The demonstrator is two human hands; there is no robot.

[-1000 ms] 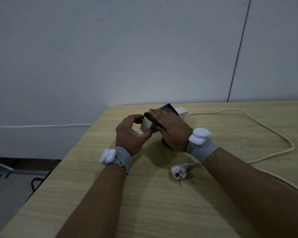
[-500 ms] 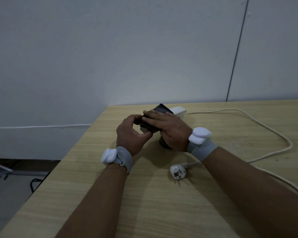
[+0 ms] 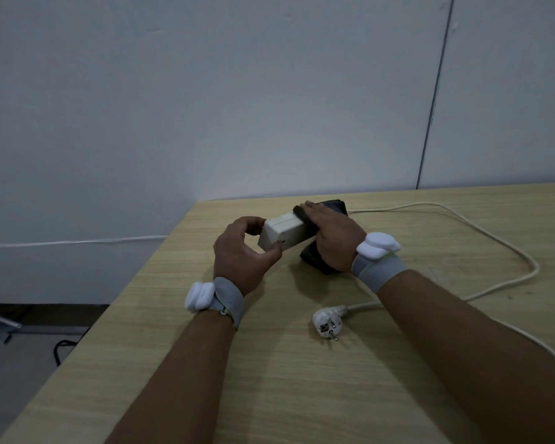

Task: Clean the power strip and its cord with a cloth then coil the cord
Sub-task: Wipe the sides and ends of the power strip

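Observation:
The white power strip point(image 3: 282, 233) is lifted a little off the wooden table point(image 3: 269, 379), its near end pinched by my left hand point(image 3: 241, 257). My right hand point(image 3: 334, 235) lies flat over the strip's far half and presses a dark cloth point(image 3: 314, 261) onto it; the cloth drapes down both sides. The white cord point(image 3: 494, 238) runs from the strip's far end, loops out to the right and comes back to the white plug point(image 3: 326, 322), which lies on the table below my right wrist.
The table's left edge runs diagonally past my left arm, with the floor and a black cable point(image 3: 61, 347) below. A grey wall point(image 3: 205, 107) stands right behind the table's far edge. Part of the cord passes under my right forearm.
My right hand has slid the cloth along the strip away from me, toward its far end. The strip's near end, covered a moment ago, now shows bare. My left hand keeps its hold.

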